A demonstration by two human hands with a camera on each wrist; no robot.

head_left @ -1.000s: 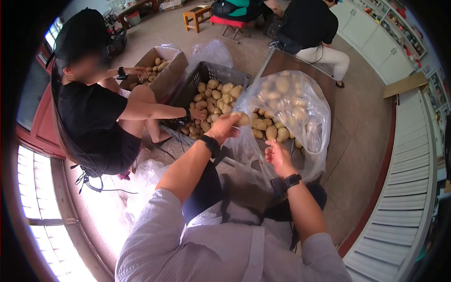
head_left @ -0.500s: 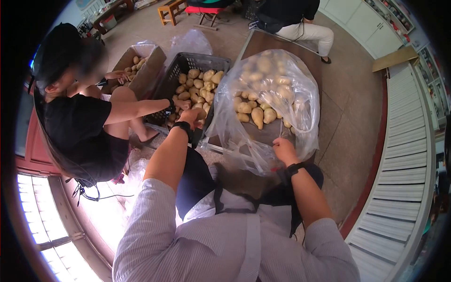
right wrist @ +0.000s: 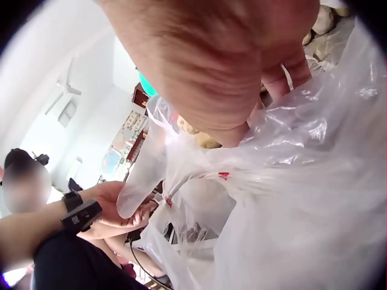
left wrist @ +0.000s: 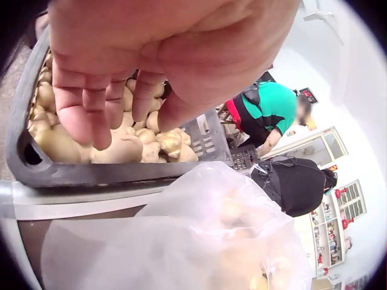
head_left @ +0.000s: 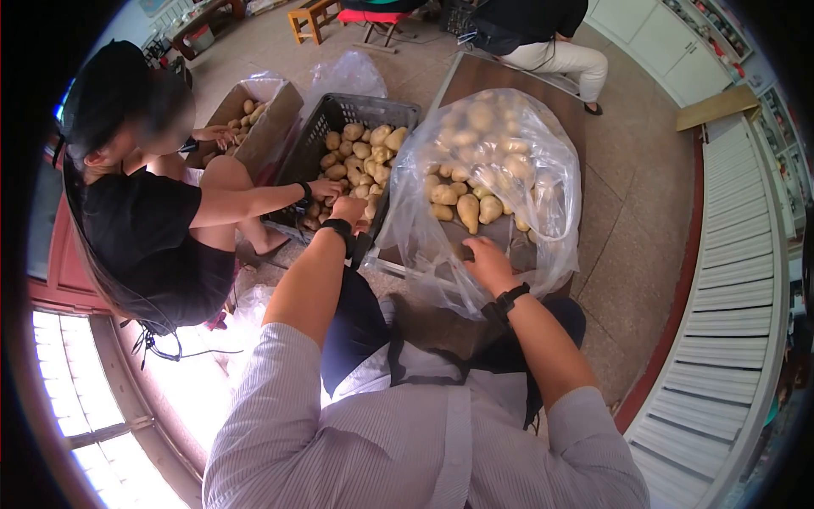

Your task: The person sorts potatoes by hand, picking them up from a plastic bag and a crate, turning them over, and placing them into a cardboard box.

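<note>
My left hand is over the near edge of the black crate. In the left wrist view its fingers hang relaxed above the potatoes, with nothing held. My right hand is at the near side of the clear plastic bag, fingers pointing to the bag's opening. In the right wrist view the hand is against the crumpled plastic, partly hiding its fingertips; no potato shows in it. Potatoes lie inside the bag on a brown board.
On the left, a seated person in black reaches into the same crate, close to my left hand. Beyond are a cardboard box of potatoes and loose plastic. Another person sits at the board's far end.
My left hand has moved left from beside the bag to the crate, and the potato it held is let go. My right hand drew back, then moved slightly left, its fingers now looser.
</note>
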